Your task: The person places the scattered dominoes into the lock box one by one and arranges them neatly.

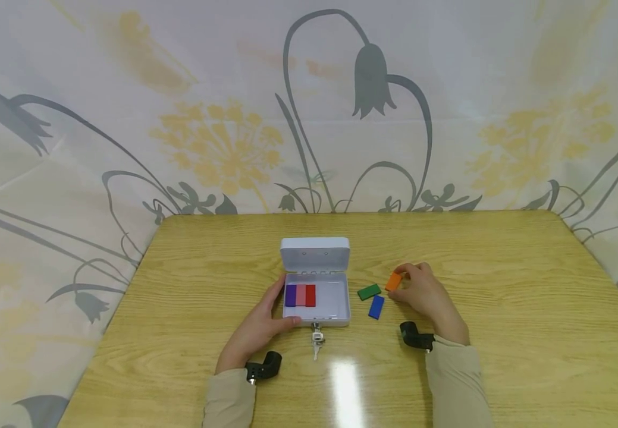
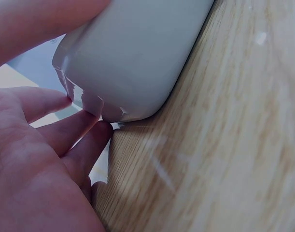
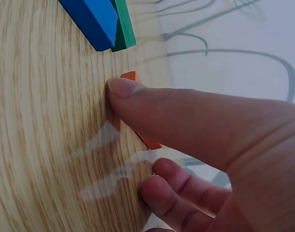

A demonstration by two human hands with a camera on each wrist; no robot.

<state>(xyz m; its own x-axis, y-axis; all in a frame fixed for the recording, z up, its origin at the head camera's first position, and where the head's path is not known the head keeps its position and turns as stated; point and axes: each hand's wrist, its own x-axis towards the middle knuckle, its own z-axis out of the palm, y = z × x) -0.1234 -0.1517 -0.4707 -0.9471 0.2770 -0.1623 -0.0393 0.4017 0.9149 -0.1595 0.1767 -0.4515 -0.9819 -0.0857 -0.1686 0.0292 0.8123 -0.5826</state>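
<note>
A small white metal cash box (image 1: 349, 303) stands on the table with its lid (image 1: 316, 260) raised. Side by side at the left of its interior lie a purple block (image 1: 291, 295), a pink block (image 1: 300, 295) and a red block (image 1: 310, 295). My left hand (image 1: 257, 327) grips the box's near left corner, thumb along the front and fingers against the left side. To the right of the box, my right hand (image 1: 425, 295) pinches an orange block (image 1: 393, 282) between thumb and fingers. The right wrist view shows the thumb (image 3: 176, 111) covering part of that block.
A green block (image 1: 369, 291) and a blue block (image 1: 376, 307) lie on the table between the box and my right hand. Keys (image 1: 316, 342) hang from the lock at the box's front. Behind the wooden table (image 1: 501, 261) hangs a flower-patterned cloth (image 1: 309, 142).
</note>
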